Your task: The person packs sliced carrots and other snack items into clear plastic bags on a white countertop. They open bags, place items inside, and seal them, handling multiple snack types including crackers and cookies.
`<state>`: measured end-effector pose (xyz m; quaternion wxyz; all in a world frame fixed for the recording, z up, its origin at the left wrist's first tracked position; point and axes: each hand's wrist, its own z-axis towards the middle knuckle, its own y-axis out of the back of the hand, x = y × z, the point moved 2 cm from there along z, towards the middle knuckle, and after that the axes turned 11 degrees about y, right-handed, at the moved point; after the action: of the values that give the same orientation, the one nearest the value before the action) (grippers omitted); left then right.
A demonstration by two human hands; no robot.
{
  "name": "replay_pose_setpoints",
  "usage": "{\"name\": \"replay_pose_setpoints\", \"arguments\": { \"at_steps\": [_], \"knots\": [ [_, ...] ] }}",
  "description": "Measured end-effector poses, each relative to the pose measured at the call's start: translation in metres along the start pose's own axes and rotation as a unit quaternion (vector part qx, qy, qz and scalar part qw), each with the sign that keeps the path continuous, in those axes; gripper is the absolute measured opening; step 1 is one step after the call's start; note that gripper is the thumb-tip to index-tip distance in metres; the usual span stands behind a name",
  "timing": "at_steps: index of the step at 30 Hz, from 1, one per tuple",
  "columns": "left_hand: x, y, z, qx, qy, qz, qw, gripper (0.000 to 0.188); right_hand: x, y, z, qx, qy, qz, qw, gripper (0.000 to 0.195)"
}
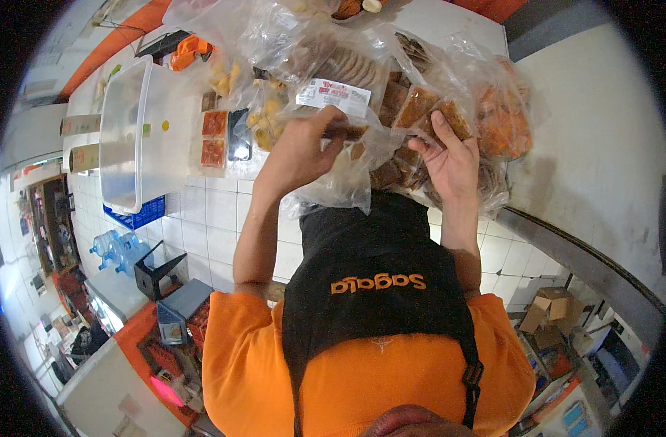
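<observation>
My left hand (305, 147) has curled fingers on a brown packet (355, 131) at the mouth of a clear plastic bag (338, 183). To the right, my right hand (450, 158) holds a flat clear packet of brown sauce or paste (420, 106), thumb on top. More brown packets (396, 169) lie in plastic between and below the hands. Beyond them is a bag of round, flat brown patties (346, 63) with a printed label (333, 97). A bag of yellowish pieces (264, 117) lies left of my left hand, and a bag of orange food (502, 114) right of my right hand.
Two red-orange packets (214, 137) lie on the table at left, beside a dark phone-like device (239, 135). Further left stands a large translucent plastic tub (141, 136), near a blue crate (147, 212). A white wall or panel (595, 142) rises at right.
</observation>
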<state>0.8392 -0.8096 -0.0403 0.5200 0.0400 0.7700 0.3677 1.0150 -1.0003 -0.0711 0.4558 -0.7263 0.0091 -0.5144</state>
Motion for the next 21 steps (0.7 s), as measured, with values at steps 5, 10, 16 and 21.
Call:
{"name": "replay_pose_setpoints", "arguments": {
  "at_steps": [5, 10, 16, 21],
  "knots": [
    [0.028, -0.018, -0.002, 0.044, -0.062, 0.226, 0.971, 0.032, -0.011, -0.005, 0.000, 0.061, 0.008, 0.057, 0.996, 0.032],
    [0.036, -0.002, -0.001, -0.104, -0.013, 0.099, 0.990, 0.024, -0.026, -0.026, 0.000, 0.123, 0.006, -0.047, 0.991, 0.034],
    [0.085, -0.035, -0.010, -0.071, 0.023, 0.101, 0.992, 0.044, -0.051, -0.034, 0.002, 0.326, 0.183, -0.495, 0.784, 0.039],
    [0.073, -0.035, -0.020, -0.077, 0.002, 0.019, 0.997, 0.054, -0.070, -0.024, 0.002, 0.377, 0.092, -0.574, 0.721, 0.040]
  ]
}}
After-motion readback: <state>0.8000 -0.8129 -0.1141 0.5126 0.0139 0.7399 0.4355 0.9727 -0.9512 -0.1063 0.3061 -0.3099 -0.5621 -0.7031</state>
